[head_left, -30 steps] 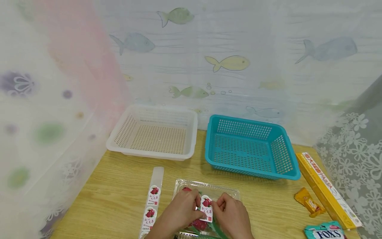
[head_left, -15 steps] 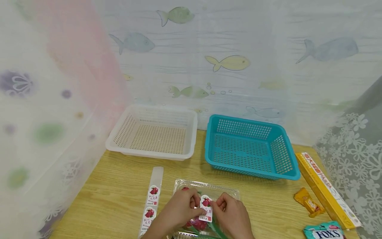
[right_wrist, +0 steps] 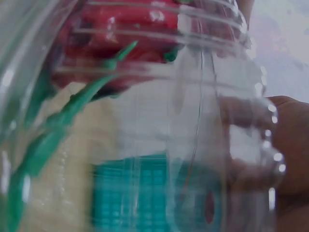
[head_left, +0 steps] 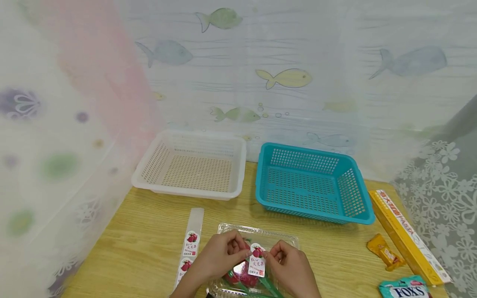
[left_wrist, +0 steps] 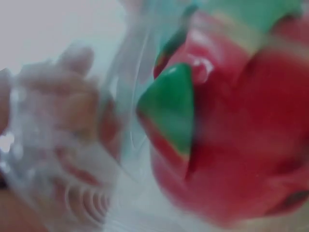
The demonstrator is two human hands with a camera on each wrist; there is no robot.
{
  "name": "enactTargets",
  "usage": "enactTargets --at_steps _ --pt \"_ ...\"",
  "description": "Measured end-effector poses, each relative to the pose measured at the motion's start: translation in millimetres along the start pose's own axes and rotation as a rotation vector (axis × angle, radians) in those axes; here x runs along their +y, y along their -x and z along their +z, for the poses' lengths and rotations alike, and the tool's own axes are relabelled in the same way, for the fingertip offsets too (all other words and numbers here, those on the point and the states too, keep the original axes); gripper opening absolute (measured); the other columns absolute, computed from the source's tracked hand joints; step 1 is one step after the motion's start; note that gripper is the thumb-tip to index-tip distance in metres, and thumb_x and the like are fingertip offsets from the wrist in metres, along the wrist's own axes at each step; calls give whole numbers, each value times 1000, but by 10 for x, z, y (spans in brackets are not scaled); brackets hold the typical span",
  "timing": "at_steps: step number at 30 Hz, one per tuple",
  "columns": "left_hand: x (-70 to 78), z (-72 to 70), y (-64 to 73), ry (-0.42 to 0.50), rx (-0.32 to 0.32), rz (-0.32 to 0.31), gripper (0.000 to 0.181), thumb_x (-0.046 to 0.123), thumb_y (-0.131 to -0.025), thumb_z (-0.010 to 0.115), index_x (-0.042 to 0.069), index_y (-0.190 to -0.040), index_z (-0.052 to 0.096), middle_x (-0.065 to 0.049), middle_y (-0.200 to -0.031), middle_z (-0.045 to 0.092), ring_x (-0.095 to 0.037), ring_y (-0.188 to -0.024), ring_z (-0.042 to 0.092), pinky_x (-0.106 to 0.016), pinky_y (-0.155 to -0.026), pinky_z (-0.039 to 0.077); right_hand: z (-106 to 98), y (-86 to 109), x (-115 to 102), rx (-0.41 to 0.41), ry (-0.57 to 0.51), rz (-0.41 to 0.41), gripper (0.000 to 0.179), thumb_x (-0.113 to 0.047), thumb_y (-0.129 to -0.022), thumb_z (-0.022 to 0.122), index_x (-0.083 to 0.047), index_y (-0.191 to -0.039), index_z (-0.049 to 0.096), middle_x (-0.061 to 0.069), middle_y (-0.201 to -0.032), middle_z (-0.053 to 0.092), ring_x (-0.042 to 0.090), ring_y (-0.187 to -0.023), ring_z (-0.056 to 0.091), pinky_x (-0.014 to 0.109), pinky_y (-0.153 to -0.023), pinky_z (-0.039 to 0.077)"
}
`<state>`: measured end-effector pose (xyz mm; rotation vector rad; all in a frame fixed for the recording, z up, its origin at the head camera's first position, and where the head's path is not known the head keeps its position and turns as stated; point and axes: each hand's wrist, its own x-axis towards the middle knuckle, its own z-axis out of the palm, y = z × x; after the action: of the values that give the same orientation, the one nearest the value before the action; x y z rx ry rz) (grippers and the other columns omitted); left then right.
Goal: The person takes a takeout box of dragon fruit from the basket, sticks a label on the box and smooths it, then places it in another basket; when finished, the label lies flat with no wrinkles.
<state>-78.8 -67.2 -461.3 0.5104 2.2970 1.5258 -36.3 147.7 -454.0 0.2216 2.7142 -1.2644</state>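
Label (head_left: 256, 267) is sitting over the clear box (head_left: 270, 235), long axis running front to back. I'm seeing left hand (head_left: 228, 253) pinching its upper left edge, right hand (head_left: 288, 265) pinching the right edge, neither standing nearer. Lid contact: can't tell.

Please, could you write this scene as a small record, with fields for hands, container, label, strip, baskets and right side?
Left hand: thumb tip at the white label's left edge; grip unclear
Right hand: pinches the label's upper right edge
Container: clear plastic, red fruit inside
Label: over the container; whether stuck, cannot tell
Strip: left of the container, bearing labels
Baskets: white basket, teal basket, behind the container
Right side: pasta box, orange-wrapped item, FOX'S packet
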Motion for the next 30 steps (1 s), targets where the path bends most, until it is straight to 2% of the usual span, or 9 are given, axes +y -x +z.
enactTargets --at_steps 5,11,15,19,22,27,30 --pt "-2 -44 34 30 36 2 20 34 -97 71 16 -97 66 4 -77 60 -1 -61 51 -20 -55 46 -2 0 -5 -4 -11 13 28 -38 -90 78 -17 -78 63 -6 -63 54 7 -55 46 23 -52 38" --pt "-11 -133 102 23 180 -39 20 33 -98 69 16 -107 66 2 -85 59 -6 -73 53 -18 -59 46 -41 4 -13 -11 -85 19 24 -32 -92 76 -15 -81 64 -4 -65 55 7 -56 47 23 -54 40" --pt "-50 -175 134 29 249 -43 17 29 -98 70 16 -108 67 1 -84 56 -8 -75 52 -17 -57 44 -88 2 -14 -4 -131 23 17 -28 -94 75 -15 -87 66 -3 -72 59 7 -60 50 22 -58 42" --pt "-111 -178 167 -3 262 -43 21 26 -97 72 13 -113 65 2 -85 55 -6 -75 51 -17 -57 45 -154 0 12 22 -165 28 13 -27 -96 73 -15 -97 68 -3 -83 63 7 -66 54 23 -61 45" --pt "-153 -158 193 -25 271 -55 29 27 -96 73 13 -120 63 2 -91 54 -7 -77 49 -18 -59 46 -219 -16 52 40 -192 24 18 -26 -96 72 -14 -108 68 -2 -89 64 7 -71 56 23 -63 48" --pt "-198 -121 241 -46 322 -54 42 29 -94 75 19 -132 59 -2 -113 54 -17 -98 46 -20 -70 47 -345 -62 141 66 -221 -6 31 -25 -98 70 -13 -126 65 2 -107 67 4 -85 60 23 -70 53" --pt "-229 -114 271 -52 325 -57 54 32 -94 74 20 -142 52 -6 -128 52 -22 -111 45 -22 -77 48 -436 -98 211 82 -219 -37 41 -25 -98 70 -16 -137 59 6 -124 64 4 -95 62 24 -75 55"
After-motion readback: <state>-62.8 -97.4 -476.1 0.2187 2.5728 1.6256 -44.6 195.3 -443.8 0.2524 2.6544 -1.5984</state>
